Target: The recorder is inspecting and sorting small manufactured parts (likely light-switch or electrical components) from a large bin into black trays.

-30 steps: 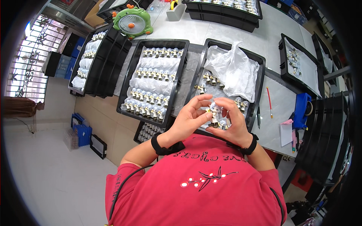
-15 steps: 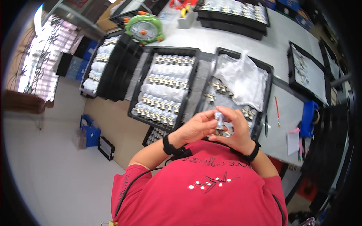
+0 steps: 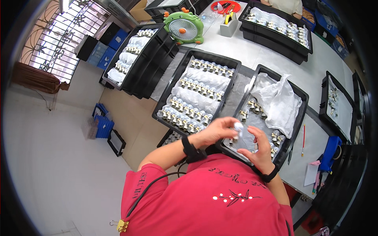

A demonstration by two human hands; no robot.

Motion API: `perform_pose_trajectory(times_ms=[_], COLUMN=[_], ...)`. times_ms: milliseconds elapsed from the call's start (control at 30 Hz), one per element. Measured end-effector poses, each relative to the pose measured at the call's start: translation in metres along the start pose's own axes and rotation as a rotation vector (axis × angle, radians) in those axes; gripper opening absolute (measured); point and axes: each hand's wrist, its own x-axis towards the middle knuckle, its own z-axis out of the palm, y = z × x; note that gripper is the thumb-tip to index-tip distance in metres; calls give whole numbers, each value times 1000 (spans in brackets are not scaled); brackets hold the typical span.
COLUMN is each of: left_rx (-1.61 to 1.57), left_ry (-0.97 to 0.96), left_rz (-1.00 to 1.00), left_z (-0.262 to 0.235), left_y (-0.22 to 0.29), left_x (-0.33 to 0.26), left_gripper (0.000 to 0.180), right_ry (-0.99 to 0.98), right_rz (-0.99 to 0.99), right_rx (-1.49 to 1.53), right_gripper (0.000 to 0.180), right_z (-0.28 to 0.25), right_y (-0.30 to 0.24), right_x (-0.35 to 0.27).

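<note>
A small white-headed figurine [image 3: 238,126] is pinched in the fingers of my left hand [image 3: 217,131]. To its right, my right hand [image 3: 256,150] is open, thumb and fingers spread, apart from the figurine. Both hands are over the near end of a black tray [image 3: 298,129]. In that tray lie several small dark-and-gold figurines [image 3: 255,105] and a crumpled translucent sheet [image 3: 278,103]. Left of it, a second black tray [image 3: 236,70] holds similar white-headed figurines [image 3: 201,87] in rows, with pale wrapping between the rows.
A green fan [image 3: 183,28] stands beyond the trays, near stacked black trays [image 3: 151,67] on the left. Farther back is another filled tray [image 3: 275,43]. On the right lie a red brush [image 3: 303,140], a blue tape dispenser [image 3: 330,152] and a notepad [image 3: 311,174].
My right hand has let go and drawn away from the figurine, which stays in my left hand. The whole view has shifted, so the trays appear farther right and lower.
</note>
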Motion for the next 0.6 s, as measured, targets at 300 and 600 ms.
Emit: perform_pose_trajectory(times_ms=[300,600], left_rx=[1379,1611], left_ry=[960,908], left_rz=[168,-38], left_z=[-258,-285], left_y=[32,39], left_x=[-3,8], left_gripper=[38,24], right_ry=[9,26], right_rz=[167,222], right_rx=[-37,-69], right_gripper=[51,40], right_z=[17,35], right_y=[5,0], right_x=[-1,9])
